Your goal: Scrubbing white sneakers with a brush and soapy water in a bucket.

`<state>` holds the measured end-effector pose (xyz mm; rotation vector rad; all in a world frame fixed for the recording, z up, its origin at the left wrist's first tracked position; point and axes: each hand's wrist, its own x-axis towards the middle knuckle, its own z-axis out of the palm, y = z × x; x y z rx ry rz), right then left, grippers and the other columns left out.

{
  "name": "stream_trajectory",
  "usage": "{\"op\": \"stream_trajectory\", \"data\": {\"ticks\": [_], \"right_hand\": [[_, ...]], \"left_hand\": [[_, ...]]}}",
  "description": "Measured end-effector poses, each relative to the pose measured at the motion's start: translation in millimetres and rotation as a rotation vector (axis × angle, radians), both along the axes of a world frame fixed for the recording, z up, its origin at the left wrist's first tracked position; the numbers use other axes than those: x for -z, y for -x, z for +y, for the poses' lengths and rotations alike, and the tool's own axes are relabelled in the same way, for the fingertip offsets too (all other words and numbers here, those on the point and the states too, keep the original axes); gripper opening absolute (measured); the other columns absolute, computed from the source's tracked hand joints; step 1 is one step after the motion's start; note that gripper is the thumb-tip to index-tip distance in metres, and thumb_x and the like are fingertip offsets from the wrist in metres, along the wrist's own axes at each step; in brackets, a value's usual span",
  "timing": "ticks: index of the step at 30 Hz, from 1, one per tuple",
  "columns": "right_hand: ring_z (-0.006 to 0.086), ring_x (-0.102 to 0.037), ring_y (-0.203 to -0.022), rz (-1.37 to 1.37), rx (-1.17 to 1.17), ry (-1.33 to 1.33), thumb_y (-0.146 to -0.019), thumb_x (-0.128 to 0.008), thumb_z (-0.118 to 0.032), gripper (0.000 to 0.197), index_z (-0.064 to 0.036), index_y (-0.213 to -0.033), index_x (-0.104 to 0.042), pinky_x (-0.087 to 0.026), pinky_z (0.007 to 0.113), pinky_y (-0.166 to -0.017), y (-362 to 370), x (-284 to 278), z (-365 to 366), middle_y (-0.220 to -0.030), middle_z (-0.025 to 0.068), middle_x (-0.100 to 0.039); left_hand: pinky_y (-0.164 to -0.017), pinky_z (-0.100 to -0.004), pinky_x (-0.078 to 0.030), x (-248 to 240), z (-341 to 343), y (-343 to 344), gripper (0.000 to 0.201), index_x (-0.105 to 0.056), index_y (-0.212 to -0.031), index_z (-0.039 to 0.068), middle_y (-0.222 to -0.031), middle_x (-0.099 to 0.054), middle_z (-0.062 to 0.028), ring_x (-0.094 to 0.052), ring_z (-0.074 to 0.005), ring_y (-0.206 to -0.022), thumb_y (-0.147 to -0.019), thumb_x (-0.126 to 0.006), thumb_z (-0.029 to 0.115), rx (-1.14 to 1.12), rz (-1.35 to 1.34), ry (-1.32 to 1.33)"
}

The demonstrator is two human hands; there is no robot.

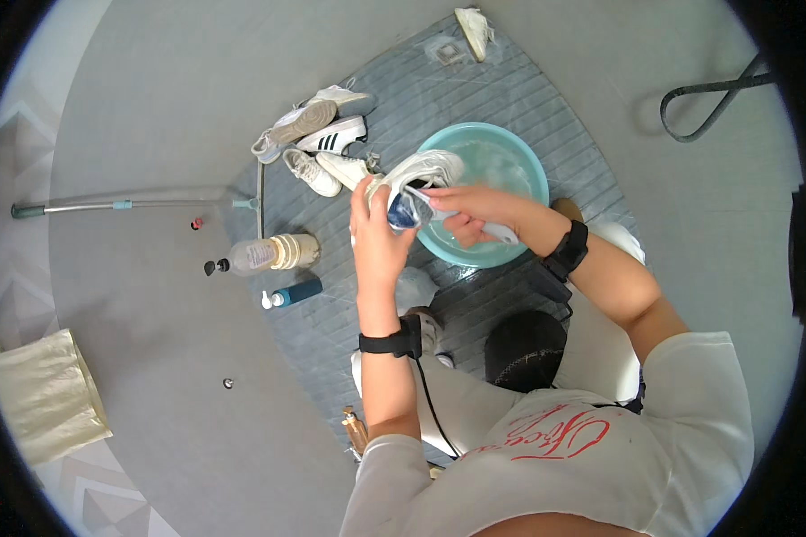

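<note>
My left hand [378,234] is closed round a white shoe [432,166] with a blue inside, tilted with its opening toward me. In my right hand [479,211] is a brush [503,234] with a pale grey handle; its head reaches the shoe's opening, and its bristles are hidden. Both hands are over the left side of a light blue basin [535,161] that holds cloudy water. The shoe's toe part overlaps the basin's rim.
Several white shoes [324,134] lie beyond my left hand, and a lone white shoe [475,34] sits far off near a floor drain [450,54]. To the left are a large clear bottle [258,256], a teal pump bottle [295,294] and a squeegee [134,204]. A black hose [703,88] curves at far right.
</note>
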<state>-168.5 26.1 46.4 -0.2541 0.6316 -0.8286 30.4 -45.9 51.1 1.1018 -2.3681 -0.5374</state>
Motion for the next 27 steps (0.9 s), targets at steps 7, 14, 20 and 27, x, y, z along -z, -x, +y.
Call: {"op": "stream_trajectory", "data": {"ticks": [7, 14, 20, 27], "right_hand": [[0.0043, -0.029, -0.048, 0.088, -0.036, 0.094, -0.102, -0.046, -0.026, 0.049, -0.0225, -0.149, -0.032, -0.024, 0.022, -0.043, 1, -7, 16, -0.064, -0.0069, -0.033], [0.0049, -0.026, -0.047, 0.276, -0.009, 0.261, -0.101, -0.043, -0.018, 0.050, -0.0193, -0.150, -0.033, -0.021, 0.023, -0.041, 17, -24, 38, -0.063, -0.0064, -0.029], [0.0031, -0.028, -0.048, 0.513, 0.194, 0.386, -0.101, -0.043, -0.016, 0.053, -0.0147, -0.152, -0.028, -0.025, 0.021, -0.043, -6, -21, 53, -0.065, -0.0073, -0.034], [0.0015, -0.031, -0.050, 0.467, 0.326, 0.378, -0.101, -0.041, -0.013, 0.052, -0.0141, -0.151, -0.029, -0.027, 0.020, -0.043, -17, -13, 66, -0.070, -0.0070, -0.040]], "left_hand": [[-0.101, -0.0450, -0.039, 8, 5, 2, 0.069, -0.052, -0.121, 0.005, -0.122, -0.059, -0.0155, -0.053, -0.0356, -0.117, -0.057, -0.077, 0.004, 0.088, 0.088, 0.039], [-0.087, -0.0378, -0.048, 6, 19, -3, 0.054, -0.058, -0.109, 0.001, -0.105, -0.062, -0.0139, -0.061, -0.0311, -0.097, -0.059, -0.078, 0.006, 0.012, 0.144, 0.018], [-0.082, -0.0417, -0.048, 12, 33, 6, 0.045, -0.061, -0.101, 0.002, -0.097, -0.064, -0.0150, -0.060, -0.0348, -0.091, -0.063, -0.082, 0.015, 0.033, 0.130, 0.023], [-0.082, -0.0403, -0.049, 13, 58, 18, 0.046, -0.061, -0.104, 0.001, -0.098, -0.065, -0.0156, -0.061, -0.0333, -0.092, -0.067, -0.083, 0.016, -0.027, 0.244, -0.088]]}}
